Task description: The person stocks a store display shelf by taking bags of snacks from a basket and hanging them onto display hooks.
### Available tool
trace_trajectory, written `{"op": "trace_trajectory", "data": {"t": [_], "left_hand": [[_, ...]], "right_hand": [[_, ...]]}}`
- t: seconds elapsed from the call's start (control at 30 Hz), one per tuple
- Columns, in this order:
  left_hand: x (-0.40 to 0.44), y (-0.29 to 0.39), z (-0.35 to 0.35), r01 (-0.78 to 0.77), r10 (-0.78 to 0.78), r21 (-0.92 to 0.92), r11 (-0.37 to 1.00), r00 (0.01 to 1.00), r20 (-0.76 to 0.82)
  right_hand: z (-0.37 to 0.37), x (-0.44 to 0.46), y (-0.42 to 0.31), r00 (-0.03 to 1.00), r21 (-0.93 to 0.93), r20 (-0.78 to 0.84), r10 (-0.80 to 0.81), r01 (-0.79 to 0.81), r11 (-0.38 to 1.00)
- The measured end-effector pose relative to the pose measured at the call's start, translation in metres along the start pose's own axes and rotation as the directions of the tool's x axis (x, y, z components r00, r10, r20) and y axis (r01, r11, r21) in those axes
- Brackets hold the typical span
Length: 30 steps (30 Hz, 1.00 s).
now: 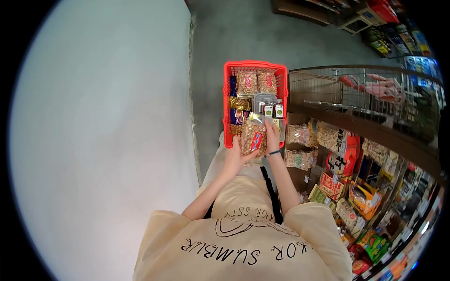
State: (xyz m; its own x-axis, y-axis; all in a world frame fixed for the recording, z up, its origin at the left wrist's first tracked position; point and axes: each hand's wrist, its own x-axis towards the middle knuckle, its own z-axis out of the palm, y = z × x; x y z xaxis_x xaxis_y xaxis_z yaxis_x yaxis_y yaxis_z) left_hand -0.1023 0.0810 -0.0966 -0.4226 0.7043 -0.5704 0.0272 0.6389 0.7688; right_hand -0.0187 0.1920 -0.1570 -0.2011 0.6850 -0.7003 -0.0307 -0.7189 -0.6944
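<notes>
Between my two hands is a clear bag of nuts [253,136] with a red label, held over the near end of a red shopping basket [255,62]. My left hand [238,153] grips the bag's lower left side. On its right edge, my right hand [272,137] is closed, with a dark band at the wrist. Inside the basket, two similar nut bags [247,83] lie at the far end. Dark blue and gold packets [239,104] line the left side. Small jars with green labels [273,110] stand at the right, partly in a clear plastic container [258,97].
A white wall [103,131] runs along my left. To the right, brown shelving [370,119] holds several snack bags [333,138] and a red package [344,157]. A wire rack [323,86] tops the shelf. Grey floor [234,33] stretches ahead toward more shelves.
</notes>
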Motion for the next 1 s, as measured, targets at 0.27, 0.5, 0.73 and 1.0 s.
{"op": "trace_trajectory", "data": {"t": [0.27, 0.5, 0.73, 1.0], "left_hand": [[-0.08, 0.001, -0.018, -0.281, 0.285, -0.046, 0.959, 0.94, 0.188], [-0.125, 0.011, -0.004, -0.488, 0.467, -0.053, 0.871, 0.789, 0.4], [-0.138, 0.037, 0.045, -0.459, 0.451, -0.145, 0.877, 0.68, 0.578], [-0.173, 0.087, 0.127, -0.649, 0.533, -0.161, 0.743, 0.429, 0.729]], "right_hand": [[-0.022, -0.114, 0.014, 0.934, 0.069, -0.139, -0.33, 0.341, 0.937], [-0.057, -0.184, 0.005, 0.865, 0.142, -0.292, -0.409, 0.462, 0.875], [-0.11, -0.24, -0.029, 0.877, 0.463, -0.359, -0.318, 0.464, 0.755], [-0.191, -0.282, -0.041, 0.659, 0.298, -0.651, -0.378, 0.679, 0.671]]}}
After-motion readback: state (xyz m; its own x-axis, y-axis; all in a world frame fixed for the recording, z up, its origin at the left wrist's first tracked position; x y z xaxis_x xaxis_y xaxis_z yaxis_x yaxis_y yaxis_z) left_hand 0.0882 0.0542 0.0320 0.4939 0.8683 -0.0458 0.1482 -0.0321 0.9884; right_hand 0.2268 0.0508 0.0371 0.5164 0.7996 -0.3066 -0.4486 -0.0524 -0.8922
